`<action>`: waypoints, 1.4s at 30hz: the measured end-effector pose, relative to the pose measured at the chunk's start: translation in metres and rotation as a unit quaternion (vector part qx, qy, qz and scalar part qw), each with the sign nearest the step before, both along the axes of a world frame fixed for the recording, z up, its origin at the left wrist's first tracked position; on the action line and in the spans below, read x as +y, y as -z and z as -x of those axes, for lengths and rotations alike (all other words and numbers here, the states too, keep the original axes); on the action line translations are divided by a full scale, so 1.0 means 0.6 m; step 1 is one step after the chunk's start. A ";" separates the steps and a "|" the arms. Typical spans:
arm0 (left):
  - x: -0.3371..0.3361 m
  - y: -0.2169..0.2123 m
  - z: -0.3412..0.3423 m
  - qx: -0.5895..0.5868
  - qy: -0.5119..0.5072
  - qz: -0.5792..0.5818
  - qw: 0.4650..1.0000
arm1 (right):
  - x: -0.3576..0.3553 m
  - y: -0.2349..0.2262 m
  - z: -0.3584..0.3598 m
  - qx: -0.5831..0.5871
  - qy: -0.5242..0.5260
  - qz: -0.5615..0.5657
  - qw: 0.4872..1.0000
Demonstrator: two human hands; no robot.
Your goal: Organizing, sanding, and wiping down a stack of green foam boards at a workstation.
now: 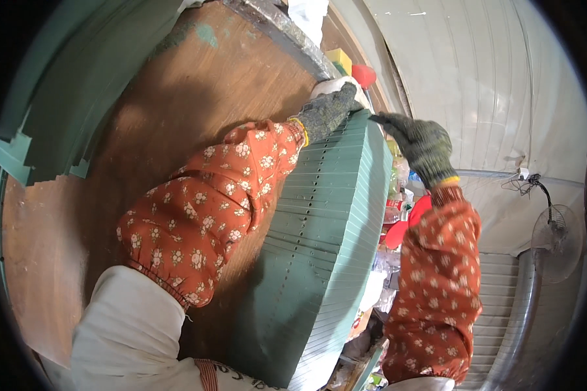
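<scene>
A long teal block (pixel 316 202), scored by thin parallel lines like stacked sheets and with a row of small dark holes, lies slanted across the brown wooden tabletop. My left hand (pixel 329 112), in a dark grey-green knit glove, is closed over the block's far end. Beside that hand is a white bundle (pixel 332 86). My right hand (pixel 424 146), gloved alike, is at the right of the same end with its fingers drawn together. A small dark tip shows at those fingers; I cannot tell what it is. Orange floral sleeve covers reach both wrists.
Bent teal sheeting (pixel 104 78) stands at the left. A metal edge bar (pixel 287 36) bounds the table's far side, with a yellow sponge (pixel 338 60) and a red round object (pixel 363 76) near it. Bottles and red items crowd beyond the block; a fan (pixel 556 241) is at right.
</scene>
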State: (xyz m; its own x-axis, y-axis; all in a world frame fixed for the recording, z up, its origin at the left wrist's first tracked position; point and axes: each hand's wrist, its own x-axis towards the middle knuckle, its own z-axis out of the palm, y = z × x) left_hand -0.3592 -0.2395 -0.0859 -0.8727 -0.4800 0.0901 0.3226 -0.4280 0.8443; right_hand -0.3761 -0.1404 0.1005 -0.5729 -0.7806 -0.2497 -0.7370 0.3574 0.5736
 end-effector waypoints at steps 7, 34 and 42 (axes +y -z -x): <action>0.010 0.044 0.068 0.074 0.000 -0.027 0.997 | 0.016 0.028 0.053 0.005 0.030 0.059 0.998; -0.012 0.122 0.091 0.095 -0.015 -0.113 0.989 | -0.039 0.045 -0.040 0.011 0.056 -0.029 0.998; 0.045 -0.028 0.019 0.036 0.040 0.029 0.998 | 0.055 0.000 0.050 0.039 0.084 0.101 0.991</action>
